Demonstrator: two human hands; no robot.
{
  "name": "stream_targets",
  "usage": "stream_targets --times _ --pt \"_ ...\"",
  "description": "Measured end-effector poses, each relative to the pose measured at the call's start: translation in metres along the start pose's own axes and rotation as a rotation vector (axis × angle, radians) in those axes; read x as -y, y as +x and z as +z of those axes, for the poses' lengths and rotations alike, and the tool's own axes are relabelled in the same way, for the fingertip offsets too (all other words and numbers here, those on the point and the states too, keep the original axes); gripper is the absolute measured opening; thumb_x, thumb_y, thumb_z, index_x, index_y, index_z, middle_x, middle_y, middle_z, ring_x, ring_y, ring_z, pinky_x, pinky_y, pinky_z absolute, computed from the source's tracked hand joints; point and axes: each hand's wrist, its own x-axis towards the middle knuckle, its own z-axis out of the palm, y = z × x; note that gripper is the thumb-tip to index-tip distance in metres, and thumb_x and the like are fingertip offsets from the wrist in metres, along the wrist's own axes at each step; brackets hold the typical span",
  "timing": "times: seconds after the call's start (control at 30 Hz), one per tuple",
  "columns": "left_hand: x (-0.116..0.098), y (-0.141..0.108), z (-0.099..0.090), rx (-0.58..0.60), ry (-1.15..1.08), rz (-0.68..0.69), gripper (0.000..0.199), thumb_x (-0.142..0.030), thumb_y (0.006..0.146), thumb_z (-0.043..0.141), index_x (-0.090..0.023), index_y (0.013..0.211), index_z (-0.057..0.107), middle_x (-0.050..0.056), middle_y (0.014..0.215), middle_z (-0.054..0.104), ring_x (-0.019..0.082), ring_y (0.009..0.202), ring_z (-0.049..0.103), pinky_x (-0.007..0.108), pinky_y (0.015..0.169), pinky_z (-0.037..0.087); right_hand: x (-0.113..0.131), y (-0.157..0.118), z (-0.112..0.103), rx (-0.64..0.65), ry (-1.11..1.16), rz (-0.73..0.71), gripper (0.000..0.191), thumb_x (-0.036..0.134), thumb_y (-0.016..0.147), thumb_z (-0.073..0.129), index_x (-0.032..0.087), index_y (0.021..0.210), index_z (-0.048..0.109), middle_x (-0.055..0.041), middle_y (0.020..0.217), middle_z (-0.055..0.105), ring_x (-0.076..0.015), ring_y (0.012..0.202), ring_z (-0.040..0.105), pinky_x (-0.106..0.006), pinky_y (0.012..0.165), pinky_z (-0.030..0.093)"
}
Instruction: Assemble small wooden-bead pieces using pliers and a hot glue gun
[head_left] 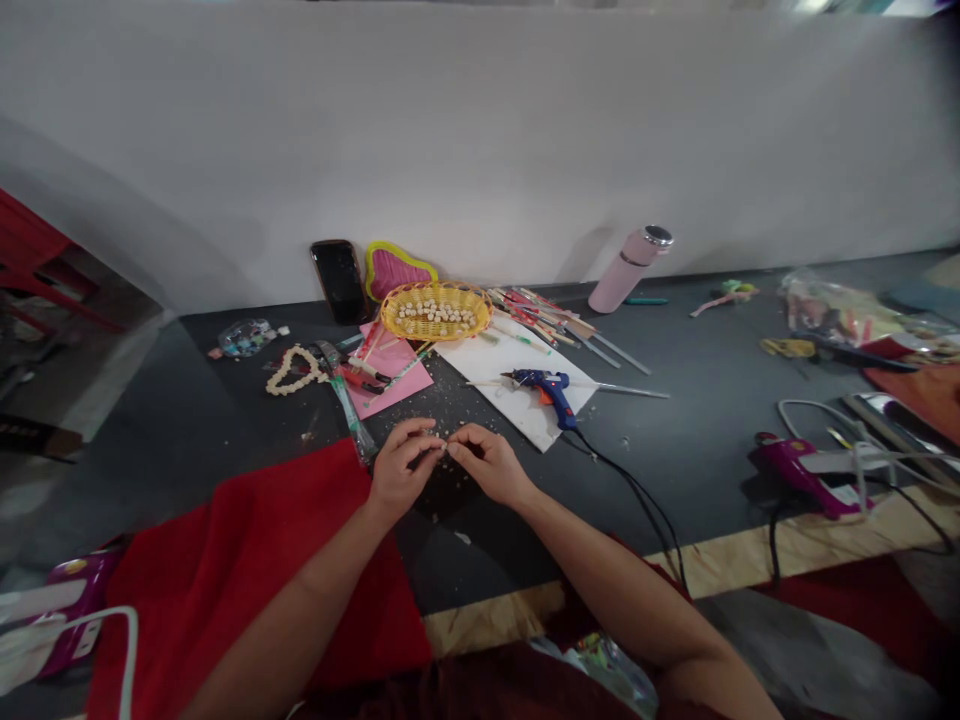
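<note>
My left hand (405, 468) and my right hand (487, 462) meet fingertip to fingertip low over the dark table, both closed in a pinch. Something tiny and pale shows between them, too small to name. Beyond them stands a yellow woven basket (388, 318) with small whitish pieces (442, 312) in it. A blue glue gun (551, 390) lies on a white board (517, 415) to the right of my hands. To their left are a pink sheet (409, 378), red-handled pliers (360, 378) and a beaded, roughly triangular loop (295, 370).
At the back are a phone (340, 282), a yellow-rimmed pink shape (401, 270), loose sticks (551, 318) and a tilted pink bottle (628, 270). Red cloth (262, 540) covers the front left. The glue gun's black cord (637, 485) runs to the front edge, near a purple device (810, 475).
</note>
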Motion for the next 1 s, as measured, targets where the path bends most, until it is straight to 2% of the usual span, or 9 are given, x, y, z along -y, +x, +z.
stream_targets --times 0.43,0.77,0.87,1.0 --pt "0.002 0.0 0.0 0.002 -0.014 0.01 0.011 -0.019 0.078 0.061 -0.022 0.087 0.065 0.005 0.102 0.062 0.017 0.095 0.058 0.034 0.084 0.05 0.0 0.0 -0.002 0.056 0.013 -0.004 0.02 0.033 0.088 0.048 0.018 0.081 0.059 -0.0005 0.076 0.056 -0.0121 0.071 0.05 -0.024 0.066 0.04" --pt "-0.002 0.002 -0.001 -0.005 -0.021 0.016 0.007 -0.02 0.078 0.061 -0.021 0.08 0.067 0.005 0.098 0.063 0.016 0.09 0.06 0.032 0.079 0.051 -0.001 -0.001 -0.002 0.071 0.025 0.013 0.021 0.034 0.088 0.049 0.018 0.081 0.06 -0.0006 0.075 0.056 -0.0119 0.069 0.051 -0.024 0.064 0.041" --pt "-0.002 0.002 -0.002 -0.01 -0.016 0.015 0.006 -0.022 0.078 0.061 -0.021 0.08 0.067 0.005 0.097 0.063 0.016 0.089 0.06 0.032 0.08 0.051 -0.006 0.0 -0.005 0.076 -0.006 -0.014 0.023 0.034 0.089 0.046 0.018 0.086 0.062 -0.0022 0.08 0.059 -0.0133 0.074 0.054 -0.025 0.068 0.042" --pt "-0.002 0.004 -0.005 -0.036 -0.009 0.005 0.005 -0.022 0.078 0.061 -0.021 0.08 0.065 0.005 0.096 0.064 0.017 0.09 0.061 0.033 0.081 0.051 -0.019 0.001 -0.013 0.009 -0.135 -0.075 0.023 0.031 0.09 0.044 0.02 0.098 0.062 -0.0049 0.09 0.062 -0.0159 0.083 0.057 -0.029 0.076 0.044"
